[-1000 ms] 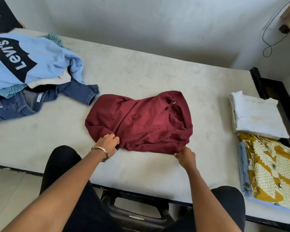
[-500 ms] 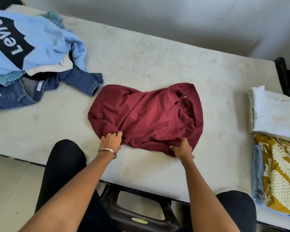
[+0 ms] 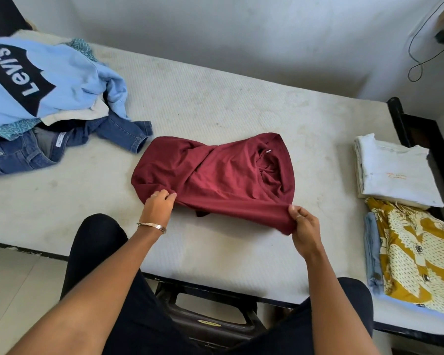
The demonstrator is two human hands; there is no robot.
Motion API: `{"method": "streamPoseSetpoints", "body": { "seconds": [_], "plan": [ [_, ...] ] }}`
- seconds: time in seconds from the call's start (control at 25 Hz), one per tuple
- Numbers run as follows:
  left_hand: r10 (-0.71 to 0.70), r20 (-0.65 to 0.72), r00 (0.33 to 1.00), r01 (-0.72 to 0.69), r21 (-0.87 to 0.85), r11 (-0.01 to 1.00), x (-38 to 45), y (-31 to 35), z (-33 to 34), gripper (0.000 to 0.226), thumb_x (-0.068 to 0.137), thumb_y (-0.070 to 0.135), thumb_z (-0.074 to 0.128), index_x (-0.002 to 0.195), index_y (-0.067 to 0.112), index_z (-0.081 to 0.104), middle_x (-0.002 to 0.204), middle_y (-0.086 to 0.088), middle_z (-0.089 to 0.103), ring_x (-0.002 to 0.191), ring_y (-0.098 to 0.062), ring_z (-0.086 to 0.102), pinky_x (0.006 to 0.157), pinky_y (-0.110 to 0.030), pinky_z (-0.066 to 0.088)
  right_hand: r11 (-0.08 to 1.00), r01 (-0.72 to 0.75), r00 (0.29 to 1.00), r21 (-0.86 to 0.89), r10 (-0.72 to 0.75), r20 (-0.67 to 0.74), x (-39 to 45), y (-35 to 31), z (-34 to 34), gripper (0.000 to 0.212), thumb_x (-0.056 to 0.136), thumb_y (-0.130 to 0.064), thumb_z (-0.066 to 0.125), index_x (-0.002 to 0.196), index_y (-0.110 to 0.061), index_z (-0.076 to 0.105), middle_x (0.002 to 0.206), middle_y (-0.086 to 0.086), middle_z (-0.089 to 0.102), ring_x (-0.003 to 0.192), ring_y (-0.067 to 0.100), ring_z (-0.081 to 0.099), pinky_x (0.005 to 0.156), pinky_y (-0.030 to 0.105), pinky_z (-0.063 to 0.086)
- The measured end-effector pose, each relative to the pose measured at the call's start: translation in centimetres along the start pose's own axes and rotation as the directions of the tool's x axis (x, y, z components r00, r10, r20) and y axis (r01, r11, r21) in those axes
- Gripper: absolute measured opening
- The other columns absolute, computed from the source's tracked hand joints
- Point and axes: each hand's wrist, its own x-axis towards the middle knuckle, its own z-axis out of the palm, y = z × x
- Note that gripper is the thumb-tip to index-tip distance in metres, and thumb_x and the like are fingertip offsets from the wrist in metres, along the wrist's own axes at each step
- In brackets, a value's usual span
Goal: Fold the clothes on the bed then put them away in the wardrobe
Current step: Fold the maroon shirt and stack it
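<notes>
Hands [image 3: 158, 207] [image 3: 304, 228] pinch maroon shirt's [image 3: 215, 175] near hem; long axis left-right.

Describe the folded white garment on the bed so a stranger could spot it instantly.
Start at the white mattress and go to its right end, by the black bed frame. The folded white cotton garment lies there, farther from the person than the mustard-yellow patterned shirt. It alone is plain white, with small orange print.

A white mattress [image 3: 228, 111] is set on a dark bed frame [image 3: 408, 126] against a plain pale wall [image 3: 241, 29]. A black cable [image 3: 420, 47] is hung on the wall. Pale floor tiles [image 3: 16, 283] are seen lower left.
</notes>
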Motion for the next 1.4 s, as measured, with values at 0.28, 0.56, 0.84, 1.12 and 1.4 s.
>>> {"method": "streamPoseSetpoints", "body": {
  "seconds": [0.28, 0.56, 0.84, 1.12, 1.4],
  "plan": [
    [0.146, 0.156, 0.977, -0.156, 0.049, 0.987, 2.0, 1.3, -3.2, 0.038, 0.056, -0.021, 0.070, 0.071, 0.013, 0.069, 0.083, -0.008, 0.059, 0.075, -0.033, 0.058, 0.058, -0.039, 0.053, 0.978, -0.150, 0.986, -0.143, 0.137, -0.099, 1.4, -4.6, 1.8, 0.020, 0.099, -0.011, 0.051, 0.083, -0.011, 0.064, 0.065, 0.004, 0.050, 0.046, 0.012, 0.039, 0.048, 0.022, 0.037],
    [-0.082, 0.391, 0.917, 0.054, 0.082, 0.995, -2.8, 0.1, -0.5, 0.015, 0.085, 0.020, 0.055, 0.094, 0.029, 0.064, 0.102, 0.007, 0.059, 0.103, -0.020, 0.052, 0.080, -0.033, 0.043, 0.777, -0.169, 0.982, -0.607, 0.080, -0.170, 2.0, 2.2, 5.8, 0.023, 0.087, -0.009, 0.071, 0.109, -0.008, 0.066, 0.105, 0.010, 0.068, 0.094, 0.026, 0.063, 0.092, 0.036, 0.052],
    [-0.223, 0.358, 0.907, 0.208, 0.081, 0.975, -1.7, -1.3, 1.9, 0.048, 0.081, 0.042, 0.070, 0.124, 0.025, 0.055, 0.117, -0.002, 0.052, 0.108, -0.026, 0.049, 0.083, -0.039, 0.046, 0.691, -0.245, 0.964, -0.680, 0.095, -0.250, 5.4, 2.3, 8.9, 0.058, 0.085, -0.029, 0.075, 0.136, -0.020, 0.047, 0.119, -0.001, 0.062, 0.122, 0.026, 0.051, 0.111, 0.052, 0.027],
    [-0.237, 0.353, 0.905, 0.224, 0.077, 0.971, -0.2, -1.0, 2.6, 0.031, 0.089, 0.032, 0.062, 0.119, 0.024, 0.066, 0.113, -0.004, 0.064, 0.108, -0.025, 0.055, 0.087, -0.033, 0.043, 0.855, -0.248, 0.968, -0.455, 0.230, -0.096, 6.3, 3.0, 8.6, 0.016, 0.089, -0.009, 0.065, 0.075, -0.017, 0.067, 0.079, 0.003, 0.064, 0.068, 0.016, 0.054, 0.058, 0.026, 0.046],
    [-0.284, -0.146, 0.948, 0.179, -0.495, 0.850, 1.2, -1.4, -3.7, 0.008, 0.076, -0.002, 0.070, 0.079, 0.003, 0.074, 0.085, -0.012, 0.067, 0.083, -0.031, 0.060, 0.080, -0.028, 0.044, 0.849, -0.213, 0.977, -0.484, 0.181, -0.113, 4.4, 2.9, 9.2, 0.048, 0.078, -0.004, 0.078, 0.118, -0.022, 0.058, 0.117, 0.009, 0.060, 0.101, 0.024, 0.057, 0.096, 0.037, 0.049]
  ]
}}
